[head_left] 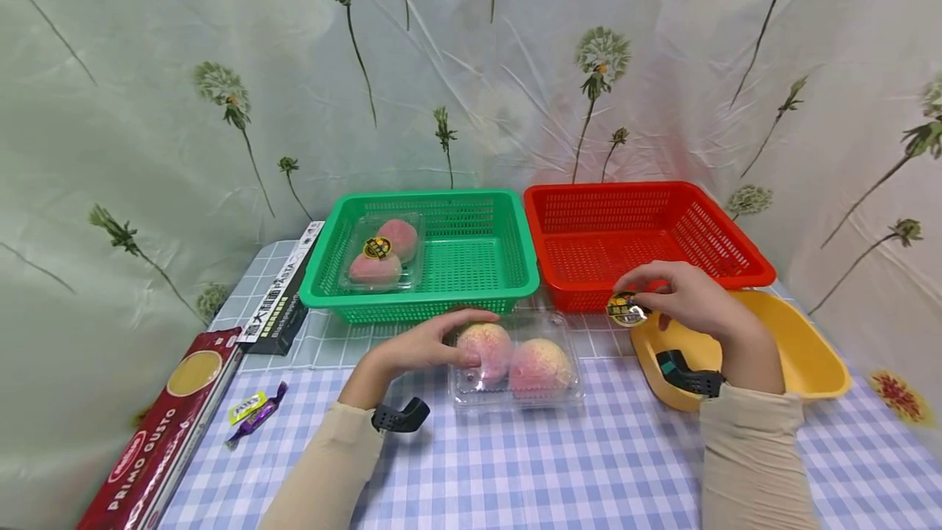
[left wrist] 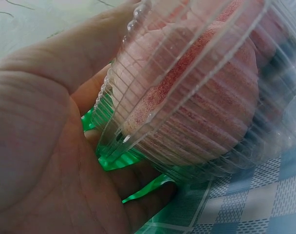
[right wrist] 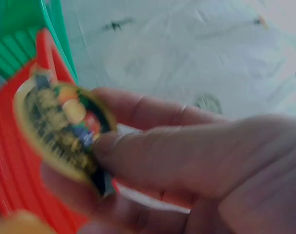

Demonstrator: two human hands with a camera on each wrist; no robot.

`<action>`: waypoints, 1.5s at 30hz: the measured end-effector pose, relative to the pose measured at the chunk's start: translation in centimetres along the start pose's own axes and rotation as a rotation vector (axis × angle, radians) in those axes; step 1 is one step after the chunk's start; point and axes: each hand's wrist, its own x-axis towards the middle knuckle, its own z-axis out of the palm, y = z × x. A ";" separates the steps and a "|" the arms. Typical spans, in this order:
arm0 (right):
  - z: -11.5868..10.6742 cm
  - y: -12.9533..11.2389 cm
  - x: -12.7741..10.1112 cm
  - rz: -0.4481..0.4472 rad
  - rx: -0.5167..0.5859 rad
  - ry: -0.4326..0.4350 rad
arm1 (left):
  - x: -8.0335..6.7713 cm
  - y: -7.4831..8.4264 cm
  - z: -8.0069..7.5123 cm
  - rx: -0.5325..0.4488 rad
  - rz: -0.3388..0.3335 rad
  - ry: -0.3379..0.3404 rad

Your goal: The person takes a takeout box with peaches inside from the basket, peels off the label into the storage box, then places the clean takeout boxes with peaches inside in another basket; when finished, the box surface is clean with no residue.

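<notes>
Checked-cloth desk [head_left: 515, 464], floral curtain behind: clear clamshell tray [head_left: 517, 366] of two peaches in front of green basket [head_left: 423, 256].
Left hand [head_left: 423, 346] cups the tray's left end, fingers curled round it; right hand [head_left: 688, 297] pinches round sticker [head_left: 627, 311] over yellow tub [head_left: 802, 342]. Tray judged light, thin, flexing, slippery; fruit bruises, so hold by ribbed end walls, gently.

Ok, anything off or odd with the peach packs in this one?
The clear pack held by the left hand has no round label; the right hand pinches that sticker, peeled off. The pack in the green basket has its label on. Nothing spilled.
</notes>
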 end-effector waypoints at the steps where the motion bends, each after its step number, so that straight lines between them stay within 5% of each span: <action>1: -0.3 0.4 -0.3 0.018 -0.013 -0.002 | 0.0 0.0 0.0 0.002 -0.001 0.001; 10: -1.8 3.5 -1.5 0.167 0.023 -0.089 | -0.1 -0.2 -0.1 0.001 -0.007 0.006; 27: -0.9 6.2 -1.4 0.256 0.098 -0.221 | -0.7 -0.2 0.2 0.000 -0.025 0.003; 40: -0.8 7.9 -0.9 0.250 0.080 -0.231 | -0.2 -0.1 -0.1 -0.011 -0.021 0.002; 45: -0.8 8.0 -1.1 0.158 -0.048 -0.207 | -0.1 -0.2 0.0 -0.012 -0.013 0.002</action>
